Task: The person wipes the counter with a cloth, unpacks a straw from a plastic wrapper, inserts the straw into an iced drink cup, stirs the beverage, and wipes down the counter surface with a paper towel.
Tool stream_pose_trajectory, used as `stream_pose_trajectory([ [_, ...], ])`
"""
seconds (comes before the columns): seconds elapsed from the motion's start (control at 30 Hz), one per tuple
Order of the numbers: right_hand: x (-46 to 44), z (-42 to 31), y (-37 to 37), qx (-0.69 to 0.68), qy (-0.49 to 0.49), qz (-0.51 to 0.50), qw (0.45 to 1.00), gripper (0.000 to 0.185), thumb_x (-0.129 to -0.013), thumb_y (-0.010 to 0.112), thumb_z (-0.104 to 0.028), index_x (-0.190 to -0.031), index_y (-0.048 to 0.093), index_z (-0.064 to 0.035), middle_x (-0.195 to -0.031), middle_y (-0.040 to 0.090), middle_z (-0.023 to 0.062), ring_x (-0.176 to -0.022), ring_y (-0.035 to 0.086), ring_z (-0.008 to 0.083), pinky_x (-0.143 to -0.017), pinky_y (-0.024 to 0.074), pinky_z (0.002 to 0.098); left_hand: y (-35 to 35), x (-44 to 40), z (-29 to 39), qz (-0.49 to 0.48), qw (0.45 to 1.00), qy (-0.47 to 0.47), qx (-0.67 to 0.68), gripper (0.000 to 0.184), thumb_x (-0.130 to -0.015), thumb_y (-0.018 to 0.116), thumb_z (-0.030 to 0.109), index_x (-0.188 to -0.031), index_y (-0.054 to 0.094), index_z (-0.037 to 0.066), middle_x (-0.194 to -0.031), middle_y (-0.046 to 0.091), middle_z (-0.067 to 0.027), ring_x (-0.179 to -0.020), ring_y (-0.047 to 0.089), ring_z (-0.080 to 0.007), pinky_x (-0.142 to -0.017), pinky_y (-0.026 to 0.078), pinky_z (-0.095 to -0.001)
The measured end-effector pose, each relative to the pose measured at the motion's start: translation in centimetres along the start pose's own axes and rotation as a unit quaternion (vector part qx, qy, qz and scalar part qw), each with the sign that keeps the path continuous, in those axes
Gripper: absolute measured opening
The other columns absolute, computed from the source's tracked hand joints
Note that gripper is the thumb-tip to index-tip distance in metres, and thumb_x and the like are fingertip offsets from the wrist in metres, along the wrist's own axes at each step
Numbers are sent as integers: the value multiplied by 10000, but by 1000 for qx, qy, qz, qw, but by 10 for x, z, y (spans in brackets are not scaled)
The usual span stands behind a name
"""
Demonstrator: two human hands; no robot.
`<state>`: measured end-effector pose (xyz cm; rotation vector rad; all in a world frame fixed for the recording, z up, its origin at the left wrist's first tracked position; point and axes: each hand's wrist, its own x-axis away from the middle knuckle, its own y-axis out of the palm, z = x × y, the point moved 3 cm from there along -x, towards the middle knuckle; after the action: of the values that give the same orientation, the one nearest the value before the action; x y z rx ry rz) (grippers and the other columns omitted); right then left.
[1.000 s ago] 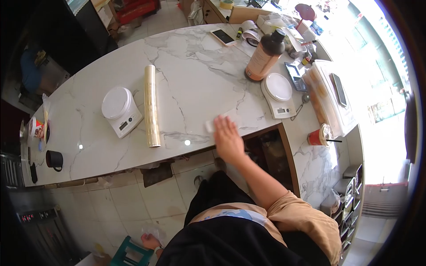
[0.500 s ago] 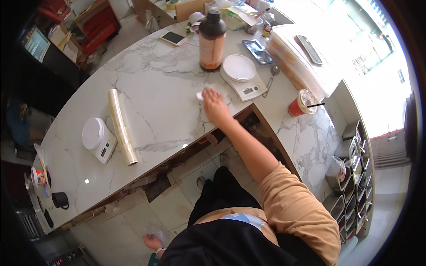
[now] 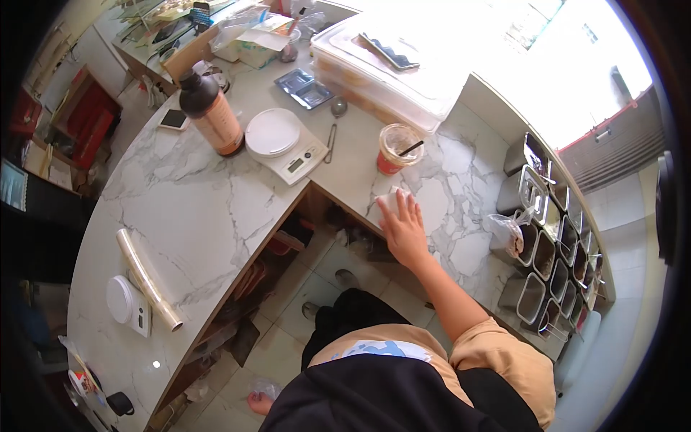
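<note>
My right hand (image 3: 404, 229) presses a folded white cloth or tissue (image 3: 389, 204) onto the marble counter (image 3: 461, 173), fingers over it. Just beyond it stands a red-labelled cup (image 3: 397, 148) with a black straw. My left hand (image 3: 260, 403) hangs low beside my body, next to a clear plastic bag (image 3: 268, 387); its fingers are curled, and whether they hold the bag is unclear. A white kitchen scale (image 3: 285, 144) and a large brown bottle (image 3: 211, 115) stand to the left of the cup, with a metal scoop (image 3: 335, 128) beside the scale.
A film roll (image 3: 150, 281) lies by a second scale (image 3: 129, 305) at the left. At the back are a large lidded plastic box (image 3: 389, 72) and a blue tray (image 3: 304, 88). Metal containers (image 3: 533, 297) line the right side. A black mug (image 3: 119, 404) is at lower left.
The view has turned to the right. My right hand has moved with the white cloth or tissue from the long counter to the right-hand section, near the cup. My left hand stays low.
</note>
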<state>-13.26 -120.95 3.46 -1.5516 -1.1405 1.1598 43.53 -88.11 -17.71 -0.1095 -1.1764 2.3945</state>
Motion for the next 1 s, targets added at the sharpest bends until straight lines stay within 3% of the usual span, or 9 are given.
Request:
stream_pose_trajectory([
  [0.1,-8,21,4,-41,46,-39,997,669,-896,634,-245,-1440,319,-16,-1486,304,251,-1384,271,437,-1150,169,489,26,-13,6,-51,997,35,37,241,-712,572,-87,-947,570,-29,-913,625,-153,-827,624,-236,-743,511,-348],
  [0.2,-36,57,-15,-312,153,138,927,803,-832,721,-312,-1436,287,-7,-1445,354,271,-1346,340,426,-1135,221,464,35,-13,53,-63,993,63,72,248,-733,561,-92,-972,558,-26,-916,624,-140,-835,625,-233,-756,507,-340],
  [0.23,-50,63,-18,-339,171,143,914,900,-748,806,-323,-1407,284,-2,-1412,396,264,-1323,390,378,-1112,278,433,41,-14,66,-63,993,71,73,250,-739,557,-94,-980,554,-25,-919,623,-137,-840,626,-232,-762,505,-337],
  [0.33,-101,71,-9,-443,99,146,879,859,-672,865,-281,-1327,386,1,-1354,470,214,-1246,483,299,-1044,379,381,50,-11,89,-67,992,74,75,253,-742,553,-99,-985,549,-26,-928,622,-135,-859,629,-232,-781,499,-334],
  [0.43,-134,67,8,-603,95,-7,792,805,-614,890,-221,-1263,468,0,-1257,544,157,-1145,551,249,-976,439,351,51,-2,100,-66,994,68,62,258,-734,552,-104,-980,548,-28,-929,620,-137,-863,626,-229,-785,497,-333],
  [0.53,-128,48,-12,-506,30,189,841,714,-602,877,-168,-1206,531,-9,-1168,589,116,-1042,600,232,-910,480,328,53,10,108,-55,994,89,45,266,-726,556,-112,-979,550,-28,-924,620,-132,-855,624,-229,-776,501,-334],
  [0.67,-89,27,-59,-575,-24,132,807,805,-539,900,-210,-1208,522,30,-1141,604,143,-1023,623,261,-904,492,361,50,18,112,-61,995,68,-28,275,-720,560,-126,-976,553,-23,-931,617,-123,-879,622,-233,-793,499,-329],
  [0.73,-69,20,-94,-562,-122,144,805,832,-527,904,-251,-1198,519,55,-1145,606,199,-1020,635,307,-897,498,377,55,23,117,-65,995,62,-30,269,-722,564,-124,-971,557,-21,-933,617,-120,-894,623,-232,-803,497,-329],
  [1.0,-68,8,-184,-485,-318,134,803,608,-783,756,-217,-1218,446,72,-1113,629,273,-971,664,371,-786,552,443,92,28,133,-108,988,82,67,235,-733,582,-95,-954,569,-17,-905,622,-118,-848,630,-209,-763,509,-324],
])
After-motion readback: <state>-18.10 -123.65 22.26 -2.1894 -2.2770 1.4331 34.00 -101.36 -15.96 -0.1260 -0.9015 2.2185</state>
